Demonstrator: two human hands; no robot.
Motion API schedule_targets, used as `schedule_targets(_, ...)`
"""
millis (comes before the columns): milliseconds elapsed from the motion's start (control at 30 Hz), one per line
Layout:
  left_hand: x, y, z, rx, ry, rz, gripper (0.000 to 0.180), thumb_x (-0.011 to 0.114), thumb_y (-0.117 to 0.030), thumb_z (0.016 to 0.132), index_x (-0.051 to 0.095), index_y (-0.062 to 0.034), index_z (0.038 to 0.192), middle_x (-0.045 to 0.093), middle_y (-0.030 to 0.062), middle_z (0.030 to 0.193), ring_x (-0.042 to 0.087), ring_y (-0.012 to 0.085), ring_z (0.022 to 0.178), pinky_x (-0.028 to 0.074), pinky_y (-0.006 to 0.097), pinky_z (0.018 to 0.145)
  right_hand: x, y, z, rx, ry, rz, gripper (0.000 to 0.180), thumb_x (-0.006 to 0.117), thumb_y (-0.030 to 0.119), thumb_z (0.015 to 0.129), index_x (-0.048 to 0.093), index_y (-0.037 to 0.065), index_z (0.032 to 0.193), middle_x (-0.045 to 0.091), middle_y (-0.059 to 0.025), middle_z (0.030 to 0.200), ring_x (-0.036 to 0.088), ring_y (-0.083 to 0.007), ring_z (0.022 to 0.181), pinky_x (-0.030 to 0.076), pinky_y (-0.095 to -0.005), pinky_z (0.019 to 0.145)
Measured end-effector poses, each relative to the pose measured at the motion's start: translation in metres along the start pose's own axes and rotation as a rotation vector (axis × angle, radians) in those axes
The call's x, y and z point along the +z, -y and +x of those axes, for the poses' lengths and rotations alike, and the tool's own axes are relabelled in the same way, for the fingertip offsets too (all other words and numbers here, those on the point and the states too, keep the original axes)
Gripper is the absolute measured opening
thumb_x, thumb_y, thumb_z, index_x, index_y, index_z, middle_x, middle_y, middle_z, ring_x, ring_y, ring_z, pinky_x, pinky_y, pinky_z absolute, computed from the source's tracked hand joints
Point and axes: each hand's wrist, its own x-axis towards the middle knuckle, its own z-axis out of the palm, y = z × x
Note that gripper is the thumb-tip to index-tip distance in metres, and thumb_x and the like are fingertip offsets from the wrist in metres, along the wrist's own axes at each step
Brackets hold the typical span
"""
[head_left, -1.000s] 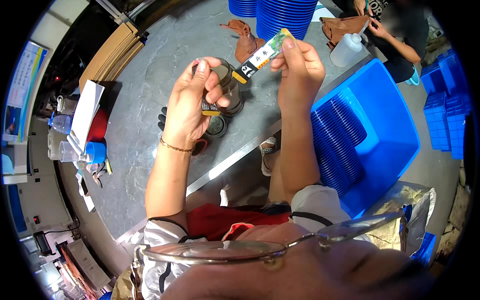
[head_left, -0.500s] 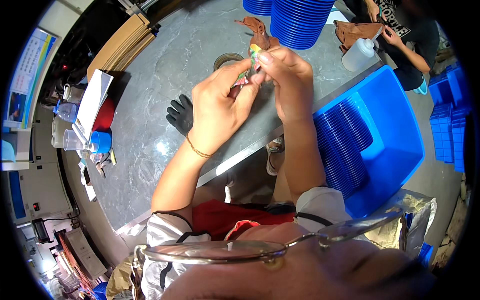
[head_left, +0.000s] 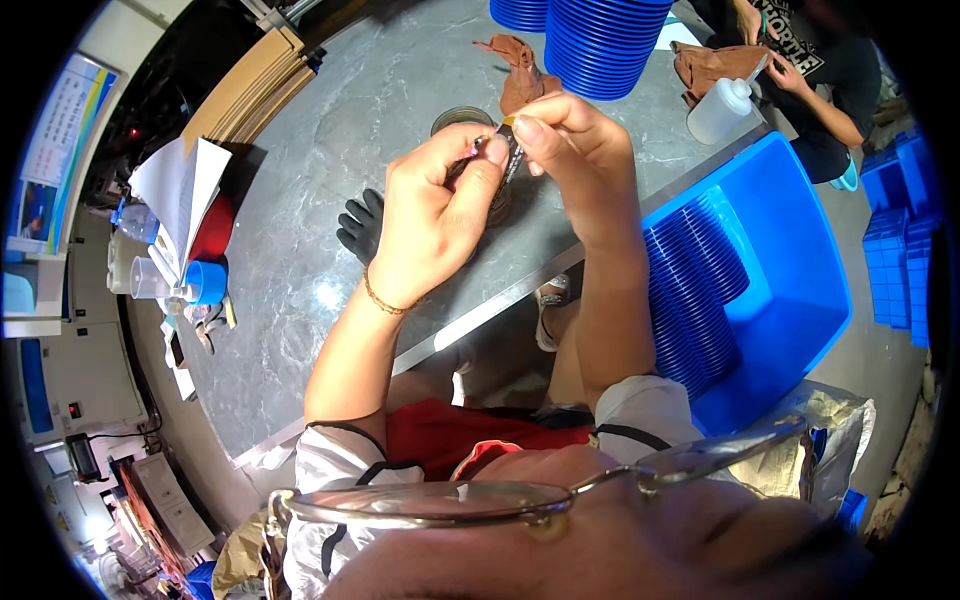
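Observation:
Both my hands are raised over the grey table, close together, with fingers pinched. Between them is a small flat packet point(head_left: 507, 130), dark with pale marks on the side now showing and yellow at its upper tip. My left hand point(head_left: 428, 205) grips its lower part between thumb and fingers, which hide much of it. My right hand point(head_left: 583, 165) pinches the yellow tip. Just behind my left fingers stands a round tin point(head_left: 458, 116), partly covered. A black glove point(head_left: 361, 226) lies by my left wrist. Beyond my right fingers is a crumpled brown cloth point(head_left: 520, 72).
Tall stacks of blue trays point(head_left: 600, 45) stand at the back. At right, a blue bin point(head_left: 800, 260) holds more stacked blue trays. A white bottle point(head_left: 720, 110) stands near a co-worker's hands point(head_left: 785, 72) and brown cloth. Cardboard point(head_left: 240, 85), papers and cups line the left edge.
The packet has turned from its colourful face to a dark face. My right hand has shifted slightly right, and the left hand has tilted. Papers at the left edge look more spread.

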Motion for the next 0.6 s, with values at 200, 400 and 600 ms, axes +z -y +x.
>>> schedule_targets(200,-0.011,-0.001,0.000,0.019,0.155,0.061,0.009,0.054,-0.007,0.087,0.058,0.0012,0.086,0.056,0.0062,0.068,0.050,0.0101,0.061,0.043,0.025,0.057,-0.009,0.000,-0.001,-0.034,0.141,-0.022,0.012,0.059,0.009,0.087,0.059,-0.002,0.091,0.058,0.0003,0.075,0.049,-0.0023,0.066,0.039,-0.0156,0.058)
schedule_targets(400,0.003,-0.006,-0.006,-0.063,0.005,-0.215,0.012,0.053,-0.011,0.090,0.057,0.0004,0.088,0.052,-0.0031,0.071,0.045,0.0061,0.064,0.039,0.021,0.058,0.011,-0.009,-0.001,-0.212,0.022,0.135,0.009,0.057,0.008,0.088,0.057,0.000,0.088,0.055,0.0011,0.077,0.046,-0.0019,0.067,0.036,-0.0162,0.059)
schedule_targets(600,0.013,0.002,-0.007,-0.271,0.002,-0.681,0.019,0.053,-0.023,0.090,0.052,-0.0041,0.090,0.054,0.0008,0.071,0.048,0.0064,0.058,0.040,0.021,0.052,0.028,-0.013,-0.003,-0.215,-0.092,0.441,0.011,0.058,0.011,0.088,0.055,0.000,0.088,0.055,-0.0008,0.083,0.046,-0.0033,0.068,0.039,-0.0171,0.061)
